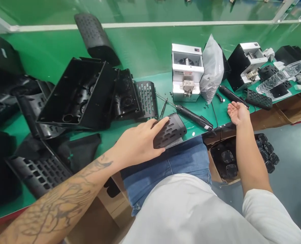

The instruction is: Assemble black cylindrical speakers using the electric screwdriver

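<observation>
Your left hand (137, 144) lies spread over the black slotted plastic cover (169, 131) at the frame's centre; press it flat on the green bench (150, 51). Your right hand (238, 113) hovers open, seemingly empty, beside the black electric screwdriver (193, 117).

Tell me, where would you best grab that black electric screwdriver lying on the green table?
Probably around the thick black handle of the electric screwdriver, from above. It lies flat and slanted, slim metal tip toward the slotted covers, cord end near the table edge. The right hand, open nearby, sits closest to it; the left hand rests on a slotted black cover.
</observation>
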The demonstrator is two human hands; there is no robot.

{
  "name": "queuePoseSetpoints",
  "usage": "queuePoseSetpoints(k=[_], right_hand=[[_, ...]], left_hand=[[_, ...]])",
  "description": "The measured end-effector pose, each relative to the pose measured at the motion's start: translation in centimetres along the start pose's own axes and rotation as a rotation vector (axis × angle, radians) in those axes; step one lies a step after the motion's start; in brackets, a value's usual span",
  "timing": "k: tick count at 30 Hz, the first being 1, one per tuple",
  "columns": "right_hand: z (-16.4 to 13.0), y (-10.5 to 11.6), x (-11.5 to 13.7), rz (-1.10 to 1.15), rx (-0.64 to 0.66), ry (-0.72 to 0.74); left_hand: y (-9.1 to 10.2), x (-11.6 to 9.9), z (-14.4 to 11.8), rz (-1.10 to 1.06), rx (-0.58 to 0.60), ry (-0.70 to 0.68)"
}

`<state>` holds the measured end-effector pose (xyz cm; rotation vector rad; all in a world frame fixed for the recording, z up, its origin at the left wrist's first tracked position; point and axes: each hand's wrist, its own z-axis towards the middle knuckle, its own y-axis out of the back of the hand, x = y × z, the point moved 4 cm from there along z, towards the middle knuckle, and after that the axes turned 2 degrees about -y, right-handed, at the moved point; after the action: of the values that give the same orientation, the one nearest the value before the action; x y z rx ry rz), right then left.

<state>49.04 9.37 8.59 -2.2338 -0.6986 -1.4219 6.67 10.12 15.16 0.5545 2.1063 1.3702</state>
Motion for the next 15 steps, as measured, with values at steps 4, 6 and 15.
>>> queuePoseSetpoints(k=[4,6,15], right_hand=[[-9.0,1.3,-2.6,-0.013,0.002,0.242],[-15.0,1.6,-5.0,-0.074,0.274,0.366],[-20.9,13.7,-8.2,-0.685,0.215,0.433]], left_hand=[[1.1,-0.3,-1.7,-0.446,-0.237,-0.012],[0.6,-2.4,-1.7,-0.792,-0.320,-0.105],[-10.1,-19.5,9.1,-1.742,-0.144,-0.730]])
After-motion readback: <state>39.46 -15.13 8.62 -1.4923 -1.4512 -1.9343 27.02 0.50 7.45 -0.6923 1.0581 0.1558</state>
